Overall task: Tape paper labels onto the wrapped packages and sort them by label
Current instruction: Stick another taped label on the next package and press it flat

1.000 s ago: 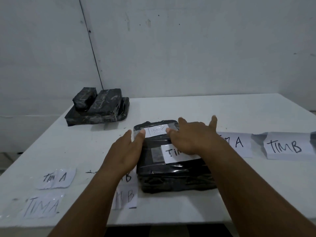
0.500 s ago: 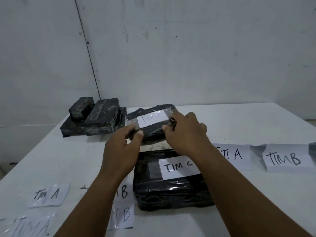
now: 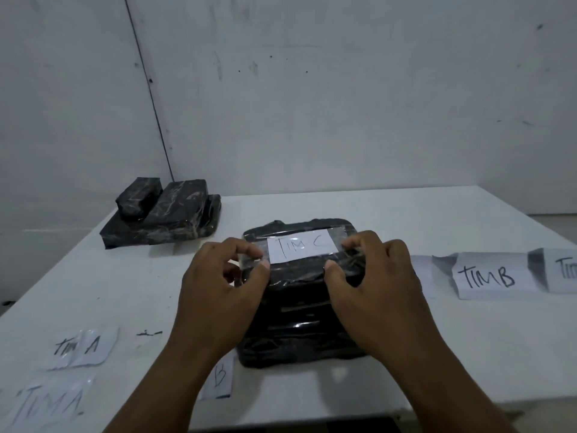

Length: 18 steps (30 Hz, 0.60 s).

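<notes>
Left hand point(image 3: 218, 285) and right hand point(image 3: 371, 276) pinch ends of small black package point(image 3: 299, 260) labelled TIM C point(image 3: 301, 249), centre tabletop point(image 3: 406, 220), resting on larger black package point(image 3: 299, 335). Square it on stack, lower flat, label up, release both together. Unlabelled packages point(image 3: 162, 218) far left; TIM B label point(image 3: 487, 276) right.

Both forearms reach up from the bottom of the frame; left hand point(image 3: 218, 276) and right hand point(image 3: 371, 270) sit mid-frame, fingers curled, thumbs pinching inward.
</notes>
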Motion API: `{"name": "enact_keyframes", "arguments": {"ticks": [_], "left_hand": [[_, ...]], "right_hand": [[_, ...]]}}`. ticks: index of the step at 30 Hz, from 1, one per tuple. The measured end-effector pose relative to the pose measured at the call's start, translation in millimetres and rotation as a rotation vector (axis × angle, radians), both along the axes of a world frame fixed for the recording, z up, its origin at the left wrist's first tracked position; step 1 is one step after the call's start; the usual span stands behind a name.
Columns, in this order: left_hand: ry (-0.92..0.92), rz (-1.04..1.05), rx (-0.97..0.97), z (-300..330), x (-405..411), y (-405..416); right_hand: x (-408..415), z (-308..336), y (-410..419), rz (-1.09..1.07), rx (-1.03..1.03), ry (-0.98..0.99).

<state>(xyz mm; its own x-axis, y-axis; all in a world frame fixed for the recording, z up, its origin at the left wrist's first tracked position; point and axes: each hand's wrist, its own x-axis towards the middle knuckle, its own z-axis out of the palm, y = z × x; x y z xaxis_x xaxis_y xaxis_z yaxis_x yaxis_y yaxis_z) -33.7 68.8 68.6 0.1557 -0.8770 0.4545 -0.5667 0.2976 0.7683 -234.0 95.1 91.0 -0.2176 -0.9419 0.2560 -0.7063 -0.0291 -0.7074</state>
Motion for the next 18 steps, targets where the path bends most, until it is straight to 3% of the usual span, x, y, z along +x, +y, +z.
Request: {"name": "enact_keyframes", "arguments": {"ticks": [14, 18], "left_hand": [[-0.21, -0.012, 0.056, 5, 0, 12], [-0.174, -0.028, 0.011, 12, 17, 13]], "right_hand": [[-2, -4, 10, -0.13, 0.036, 0.278], [6, 2, 11, -0.142, -0.098, 0.298]]}}
